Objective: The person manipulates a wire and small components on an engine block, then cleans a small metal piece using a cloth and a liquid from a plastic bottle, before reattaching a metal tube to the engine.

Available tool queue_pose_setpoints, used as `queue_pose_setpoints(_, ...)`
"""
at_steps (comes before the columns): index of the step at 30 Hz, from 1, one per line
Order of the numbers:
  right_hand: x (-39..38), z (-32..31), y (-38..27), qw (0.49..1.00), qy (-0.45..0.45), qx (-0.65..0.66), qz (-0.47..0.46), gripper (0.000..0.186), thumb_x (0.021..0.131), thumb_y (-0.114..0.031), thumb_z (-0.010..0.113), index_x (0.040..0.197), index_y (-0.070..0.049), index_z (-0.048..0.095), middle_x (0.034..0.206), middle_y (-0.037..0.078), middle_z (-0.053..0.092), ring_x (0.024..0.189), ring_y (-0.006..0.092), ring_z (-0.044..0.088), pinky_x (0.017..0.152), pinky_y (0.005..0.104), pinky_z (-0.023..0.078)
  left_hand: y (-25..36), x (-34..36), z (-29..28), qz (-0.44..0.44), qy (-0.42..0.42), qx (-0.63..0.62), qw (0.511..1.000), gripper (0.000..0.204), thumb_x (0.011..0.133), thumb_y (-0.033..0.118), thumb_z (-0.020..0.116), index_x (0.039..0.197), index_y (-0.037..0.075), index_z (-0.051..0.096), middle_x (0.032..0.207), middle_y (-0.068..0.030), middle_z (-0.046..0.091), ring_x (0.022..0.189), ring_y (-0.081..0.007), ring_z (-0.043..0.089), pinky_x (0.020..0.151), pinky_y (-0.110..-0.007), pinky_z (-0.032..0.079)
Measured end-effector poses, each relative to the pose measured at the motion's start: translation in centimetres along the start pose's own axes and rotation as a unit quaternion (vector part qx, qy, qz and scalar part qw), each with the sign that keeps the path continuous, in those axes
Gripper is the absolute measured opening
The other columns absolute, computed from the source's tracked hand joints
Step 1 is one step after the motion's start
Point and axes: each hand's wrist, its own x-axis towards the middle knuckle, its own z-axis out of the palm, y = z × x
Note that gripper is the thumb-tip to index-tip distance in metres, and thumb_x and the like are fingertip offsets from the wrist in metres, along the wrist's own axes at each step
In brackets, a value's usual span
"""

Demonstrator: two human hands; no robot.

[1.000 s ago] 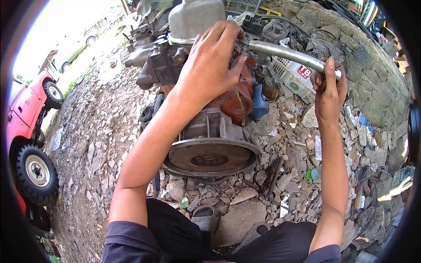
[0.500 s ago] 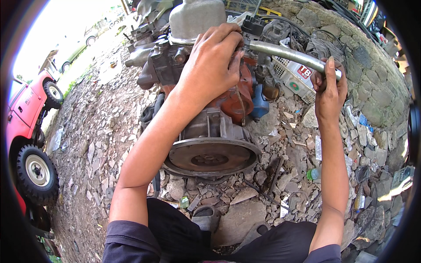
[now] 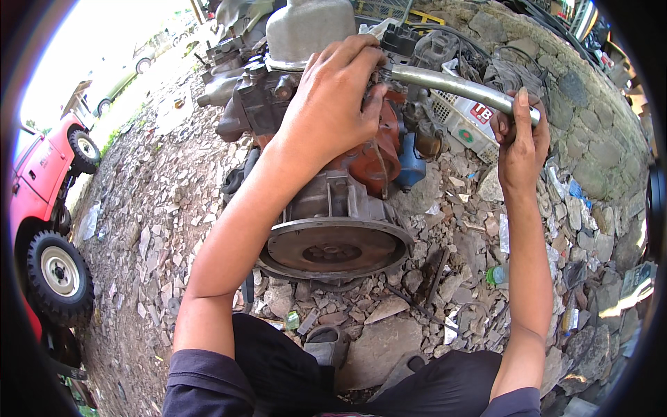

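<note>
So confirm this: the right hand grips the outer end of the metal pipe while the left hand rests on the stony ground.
Not quite: the left hand is up at the engine, not on the stony ground, as the head view shows. The right hand does grip the outer end of the metal pipe.

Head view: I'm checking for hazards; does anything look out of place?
Yes: a green plastic scrap lies among the broken stones, to the right of the engine. It looks like stray litter, odd beside engine work.
</note>
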Motion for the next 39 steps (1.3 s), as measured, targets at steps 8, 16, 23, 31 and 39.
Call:
queue_pose_setpoints(8,0.1,0.1,0.0,1.0,-0.009,0.009,-0.016,0.032,0.099,-0.032,0.063,0.102,0.0,0.059,0.074,0.0,0.052,0.063,0.0075,0.045,0.055,0.024,0.037,0.0,0.1,0.2,0.015,0.03,0.008,0.999,0.029,0.08,0.002,0.065,0.108,-0.001,0.057,0.113,-0.0166,0.057,0.108,-0.0371,0.057,0.097,-0.046,0.043)
queue_pose_setpoints(16,0.1,0.0,0.1,1.0,0.0,0.012,-0.003,0.026,0.102,-0.025,0.059,0.106,0.001,0.058,0.076,0.0,0.048,0.062,0.0078,0.04,0.056,0.0246,0.032,-0.4,-0.1,0.3,0.006,0.012,0.008,1.0,0.026,0.081,0.004,0.065,0.106,-0.002,0.058,0.114,-0.0166,0.057,0.109,-0.0366,0.056,0.097,-0.046,0.043)
queue_pose_setpoints(23,-0.1,-0.1,-0.1,0.999,-0.026,0.028,0.001,0.029,0.101,-0.028,0.059,0.105,0.0,0.058,0.075,0.0,0.049,0.063,0.008,0.042,0.055,0.0247,0.033,0.3,-0.1,0.0,0.005,0.004,0.023,1.0,0.023,0.088,-0.002,0.057,0.11,-0.001,0.061,0.122,-0.0165,0.06,0.111,-0.0373,0.058,0.096,-0.043,0.046)
queue_pose_setpoints(31,-0.4,0.3,0.0,0.997,-0.07,0.03,-0.03,0.029,0.1,-0.029,0.062,0.103,0.0,0.058,0.077,0.001,0.053,0.064,0.0086,0.048,0.055,0.025,0.038,0.2,0.3,-0.6,-0.031,0.025,-0.073,0.997,0.03,0.085,-0.009,0.045,0.111,-0.002,0.06,0.118,-0.0179,0.06,0.107,-0.0377,0.061,0.093,-0.041,0.048)
queue_pose_setpoints(39,-0.6,0.2,-0.8,0.972,-0.129,-0.137,-0.143,0.026,0.101,-0.025,0.06,0.106,0.0,0.059,0.08,0.001,0.058,0.068,0.0061,0.053,0.057,0.0225,0.041,-0.1,0.1,-0.7,-0.037,0.02,-0.078,0.996,0.03,0.084,-0.008,0.046,0.109,-0.001,0.061,0.11,-0.0173,0.062,0.098,-0.0357,0.064,0.086,-0.04,0.049)
